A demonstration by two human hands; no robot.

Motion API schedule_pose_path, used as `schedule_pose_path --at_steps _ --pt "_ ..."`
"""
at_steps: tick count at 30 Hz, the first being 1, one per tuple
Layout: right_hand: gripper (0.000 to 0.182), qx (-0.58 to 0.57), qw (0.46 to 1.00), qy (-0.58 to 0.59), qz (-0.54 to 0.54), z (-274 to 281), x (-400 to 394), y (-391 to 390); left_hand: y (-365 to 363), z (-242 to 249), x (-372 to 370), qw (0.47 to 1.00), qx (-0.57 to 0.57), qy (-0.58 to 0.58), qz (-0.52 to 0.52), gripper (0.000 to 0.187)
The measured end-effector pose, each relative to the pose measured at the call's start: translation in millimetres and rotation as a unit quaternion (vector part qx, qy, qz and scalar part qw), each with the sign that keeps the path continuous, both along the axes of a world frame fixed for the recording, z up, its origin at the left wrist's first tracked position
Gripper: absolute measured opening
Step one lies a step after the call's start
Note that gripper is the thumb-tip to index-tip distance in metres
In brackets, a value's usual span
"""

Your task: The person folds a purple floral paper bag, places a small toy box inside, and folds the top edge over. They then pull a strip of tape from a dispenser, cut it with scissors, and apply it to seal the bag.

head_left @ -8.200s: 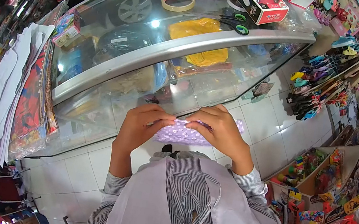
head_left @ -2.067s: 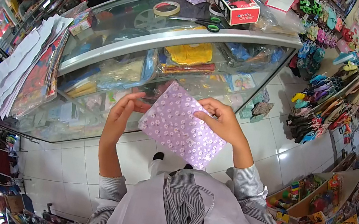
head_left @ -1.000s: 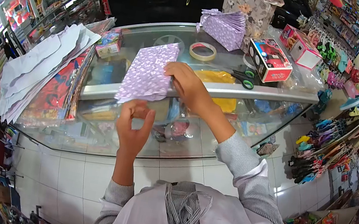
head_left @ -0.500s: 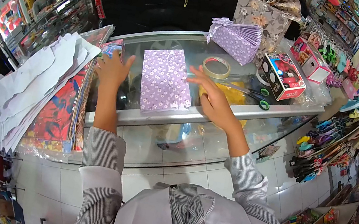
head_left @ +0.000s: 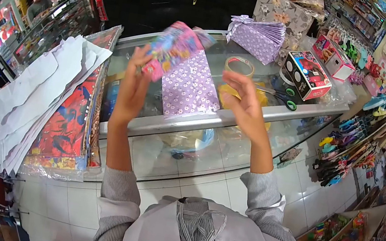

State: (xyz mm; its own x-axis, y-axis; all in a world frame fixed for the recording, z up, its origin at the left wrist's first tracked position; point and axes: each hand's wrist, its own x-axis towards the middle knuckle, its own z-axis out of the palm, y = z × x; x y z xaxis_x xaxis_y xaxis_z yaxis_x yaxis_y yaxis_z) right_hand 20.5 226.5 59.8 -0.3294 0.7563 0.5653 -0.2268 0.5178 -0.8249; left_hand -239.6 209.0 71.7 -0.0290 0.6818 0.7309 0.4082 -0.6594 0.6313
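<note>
Left hand [head_left: 134,76] grips colourful toy pack [head_left: 175,45], lifted over tabletop [head_left: 234,120] front edge. Right hand [head_left: 244,101] open, empty, raised beside it. Purple paper bag [head_left: 189,86] lies flat beneath. Likely step: bagging pack; next needs bag mouth opened. Tape roll [head_left: 239,65], scissors [head_left: 282,96] farther back.

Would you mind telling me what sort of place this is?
Most likely a small toy and gift shop: a glass display counter, boxed toys, and gift-wrapped parcels.
</note>
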Motion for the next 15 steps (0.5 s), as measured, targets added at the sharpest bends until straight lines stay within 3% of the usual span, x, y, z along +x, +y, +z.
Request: schedule_pose_path --at_steps 2,5,8,11,12,15 --pt "0.049 -0.121 0.985 0.107 0.056 6 7 -6 -18 -3 9 0.994 0.011 0.007 -0.105 0.022" --pt "0.05 -0.259 0.933 0.207 0.14 7 23 -27 -40 -2 19 0.976 0.013 0.112 -0.187 0.029" --pt "0.046 -0.202 0.968 0.152 0.007 -4 21 -59 -43 -3 23 0.952 0.037 0.126 -0.278 0.037" --pt "0.044 -0.181 0.961 0.194 -0.076 -24 38 -82 -44 2 31 0.932 -0.037 -0.033 -0.359 0.041" --pt "0.044 -0.18 0.952 0.229 -0.097 -33 46 -89 -39 0 32 0.955 -0.016 -0.022 -0.297 0.042" --pt "0.044 -0.183 0.929 0.278 -0.164 -51 70 -112 -29 7 20 0.961 -0.046 0.234 -0.143 0.043"
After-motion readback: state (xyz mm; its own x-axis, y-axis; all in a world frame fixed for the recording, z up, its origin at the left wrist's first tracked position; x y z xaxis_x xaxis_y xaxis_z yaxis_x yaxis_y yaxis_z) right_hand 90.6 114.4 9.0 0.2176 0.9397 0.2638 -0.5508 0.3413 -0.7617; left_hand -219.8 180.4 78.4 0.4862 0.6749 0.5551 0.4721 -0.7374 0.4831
